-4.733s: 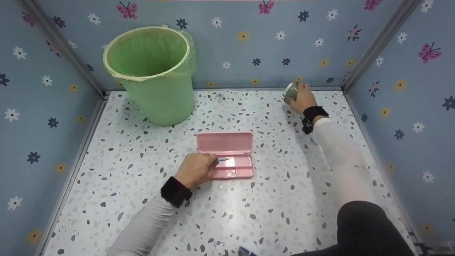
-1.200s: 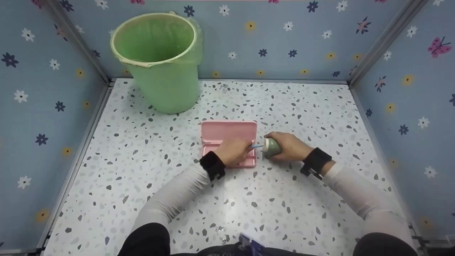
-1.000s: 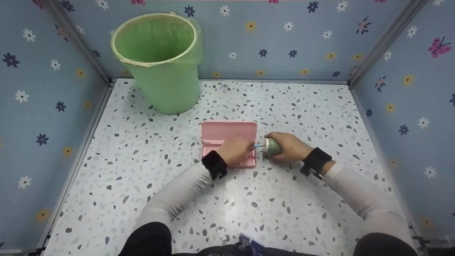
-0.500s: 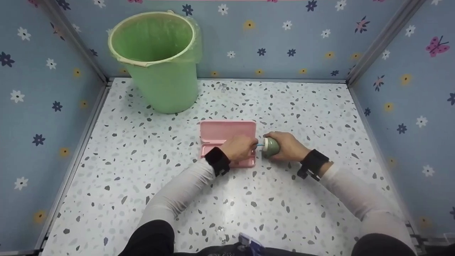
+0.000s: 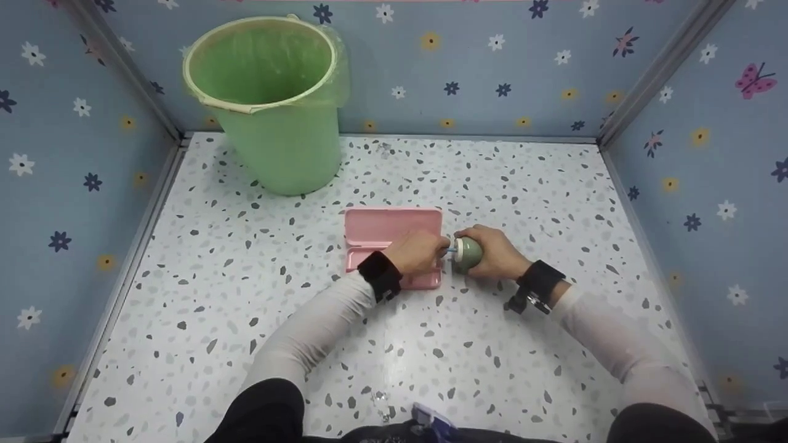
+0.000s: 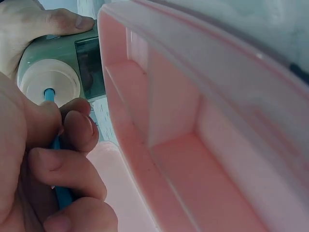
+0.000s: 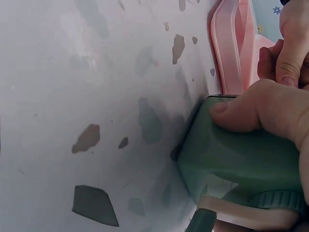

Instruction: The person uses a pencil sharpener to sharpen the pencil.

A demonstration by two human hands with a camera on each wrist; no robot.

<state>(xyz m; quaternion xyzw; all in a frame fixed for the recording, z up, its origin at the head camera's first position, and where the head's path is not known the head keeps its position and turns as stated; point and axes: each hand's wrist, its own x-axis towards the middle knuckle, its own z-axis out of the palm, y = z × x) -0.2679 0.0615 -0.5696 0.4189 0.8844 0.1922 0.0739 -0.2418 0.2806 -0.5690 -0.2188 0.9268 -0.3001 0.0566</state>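
My left hand (image 5: 418, 253) pinches a blue pencil (image 6: 50, 95) over the pink pencil case (image 5: 394, 225). The pencil's front end sits in the round cream hole plate (image 6: 67, 79) of a green crank pencil sharpener (image 5: 470, 253). My right hand (image 5: 497, 252) grips the sharpener's body on the table, just right of the case. In the right wrist view, the sharpener's cream crank arm (image 7: 246, 212) shows at its back end, with a green knob (image 7: 202, 221). The case lies with its lid raised, and its divided compartments show in the left wrist view.
A green bin (image 5: 283, 144) with a clear liner stands at the back left of the speckled white table (image 5: 394, 351). Flower-patterned walls (image 5: 480, 74) close in the back and both sides. A purple-and-white item (image 5: 433, 418) shows at the front edge.
The right hand has brought the sharpener from the back right to beside the case. My left hand has moved right, and the pencil's tip has passed from outside the hole into it.
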